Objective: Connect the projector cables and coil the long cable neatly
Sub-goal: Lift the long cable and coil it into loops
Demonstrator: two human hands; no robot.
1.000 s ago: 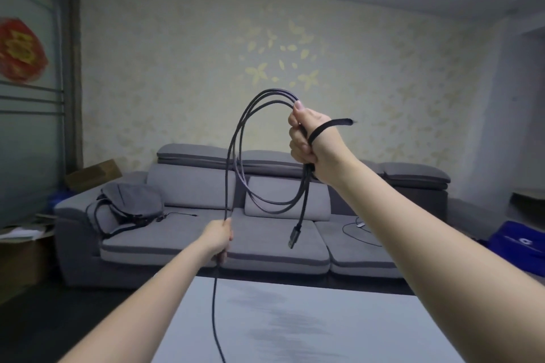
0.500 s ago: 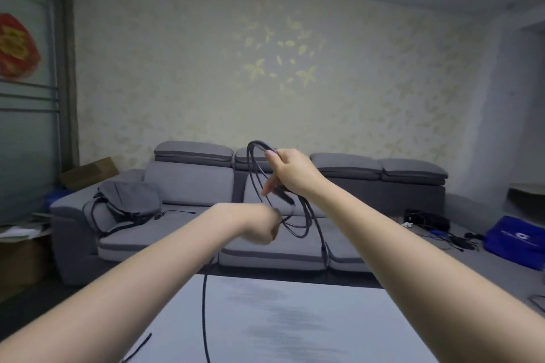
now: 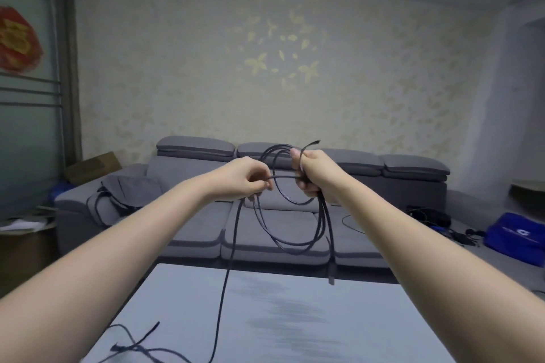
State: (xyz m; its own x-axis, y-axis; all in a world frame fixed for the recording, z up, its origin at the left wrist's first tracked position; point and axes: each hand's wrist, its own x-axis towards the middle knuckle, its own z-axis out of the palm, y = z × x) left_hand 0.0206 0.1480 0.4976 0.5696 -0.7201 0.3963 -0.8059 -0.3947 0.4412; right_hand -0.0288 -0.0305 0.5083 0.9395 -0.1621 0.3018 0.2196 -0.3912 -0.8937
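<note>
A long black cable point(image 3: 295, 240) hangs in several loops from my right hand point(image 3: 314, 175), which is closed around the top of the coil at chest height. A short strap end sticks up past that fist. My left hand point(image 3: 244, 181) pinches a strand of the same cable just left of the coil, the two hands nearly touching. From the left hand the free length point(image 3: 222, 298) drops to the white table point(image 3: 309, 327) and runs off the bottom edge. One plug point(image 3: 331, 271) dangles below the coil.
A thin black wire point(image 3: 132, 348) lies loose on the table's near left corner. Behind the table stands a grey sofa point(image 3: 191, 233) with a dark bag point(image 3: 118, 197) on its left seat. Cables, a black device and a blue bag point(image 3: 516, 237) lie on the floor at right.
My right hand has come down from head height to chest height with the coil. My left hand has risen from the hanging strand and now meets the coil.
</note>
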